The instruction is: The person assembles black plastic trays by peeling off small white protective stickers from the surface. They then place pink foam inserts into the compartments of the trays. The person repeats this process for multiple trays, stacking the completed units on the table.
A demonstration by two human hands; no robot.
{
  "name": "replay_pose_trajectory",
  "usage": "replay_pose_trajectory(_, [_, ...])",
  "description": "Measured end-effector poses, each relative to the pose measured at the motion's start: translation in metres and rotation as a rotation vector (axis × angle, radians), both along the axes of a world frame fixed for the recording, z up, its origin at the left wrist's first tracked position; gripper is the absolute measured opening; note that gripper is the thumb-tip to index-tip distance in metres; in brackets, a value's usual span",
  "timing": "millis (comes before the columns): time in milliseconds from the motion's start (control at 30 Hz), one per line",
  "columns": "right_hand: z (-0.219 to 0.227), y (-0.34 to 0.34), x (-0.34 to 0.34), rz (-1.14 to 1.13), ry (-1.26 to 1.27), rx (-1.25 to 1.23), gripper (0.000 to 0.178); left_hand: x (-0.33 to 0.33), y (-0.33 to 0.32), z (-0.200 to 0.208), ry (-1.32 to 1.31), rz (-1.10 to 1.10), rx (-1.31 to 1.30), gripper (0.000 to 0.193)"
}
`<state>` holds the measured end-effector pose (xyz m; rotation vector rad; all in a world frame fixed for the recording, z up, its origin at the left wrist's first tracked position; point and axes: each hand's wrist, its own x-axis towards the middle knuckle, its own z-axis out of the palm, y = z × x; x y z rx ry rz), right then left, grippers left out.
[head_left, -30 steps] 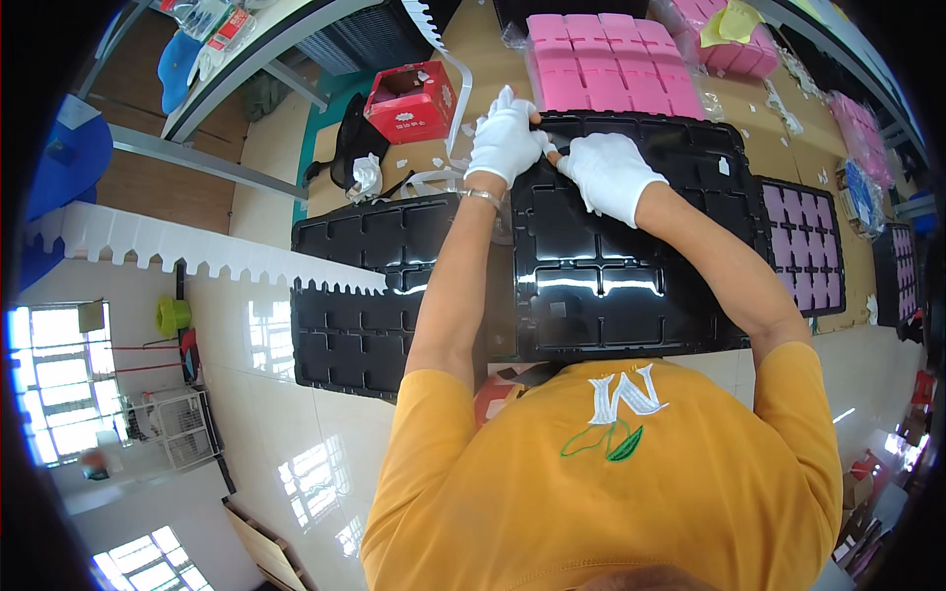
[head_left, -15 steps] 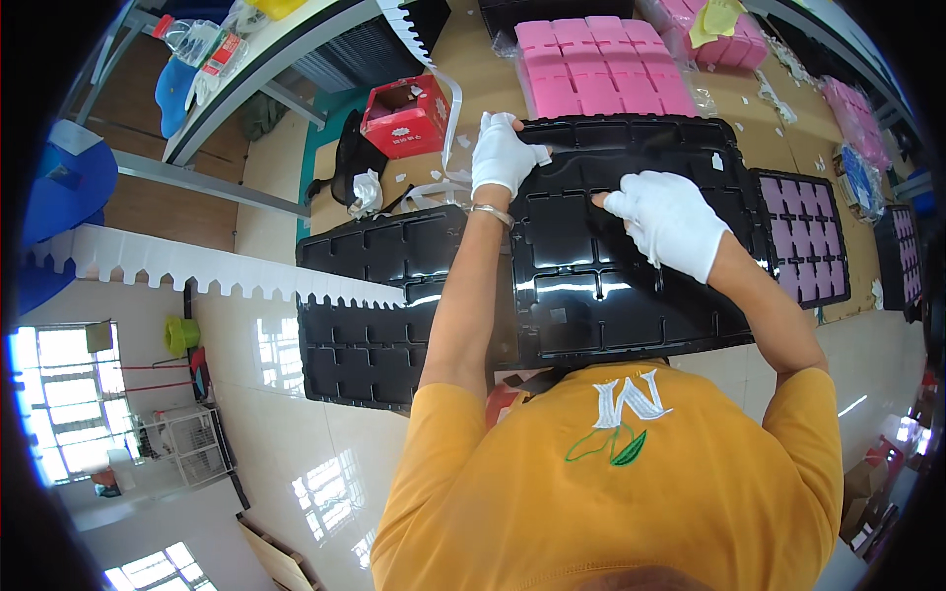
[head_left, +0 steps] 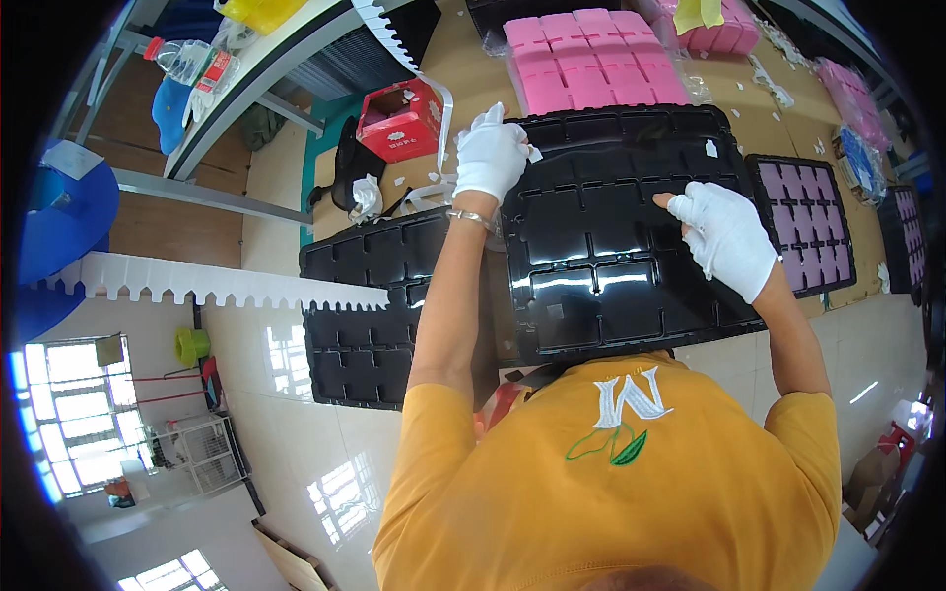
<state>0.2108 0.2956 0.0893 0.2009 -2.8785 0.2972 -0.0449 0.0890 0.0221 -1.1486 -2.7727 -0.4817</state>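
Note:
A shallow black plastic tray (head_left: 601,222), divided into compartments, lies in front of me, with its glossy surface facing up. My left hand (head_left: 491,158), in a white glove with bare fingertips, is at the tray's far left corner. Its fingers are curled, and a small white piece (head_left: 534,154) shows beside the thumb; whether I grip it or the tray's rim is hidden. My gloved right hand (head_left: 727,238) is over the right part of the tray. One bare fingertip points left, the thumb sits a little apart, and nothing shows between them.
Another black tray (head_left: 365,350) lies to the left, with a notched white strip (head_left: 227,283) reaching over it. Pink foam blocks (head_left: 596,64) stand behind. A red box (head_left: 399,118) is at the far left. A filled tray (head_left: 803,222) sits to the right.
My right hand has moved right across the tray, toward its right edge. My left hand stays near the far left corner, with its fingers a little more raised. The view has shifted slightly.

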Motion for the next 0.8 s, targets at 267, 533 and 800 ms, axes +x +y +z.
replay_pose_trajectory(267, [0.002,-0.007,0.000,-0.023,-0.031,-0.059,0.036,-0.009,0.005,0.001,-0.039,-0.011,-0.083,0.016])
replay_pose_trajectory(533, [0.000,-0.010,0.006,-0.019,0.008,-0.023,0.035,0.005,0.000,0.006,0.126,-0.194,0.018,0.012])
replay_pose_trajectory(800, [0.006,-0.008,0.039,-0.096,0.079,-0.154,0.036,0.031,-0.063,0.012,0.212,-0.094,0.388,0.010])
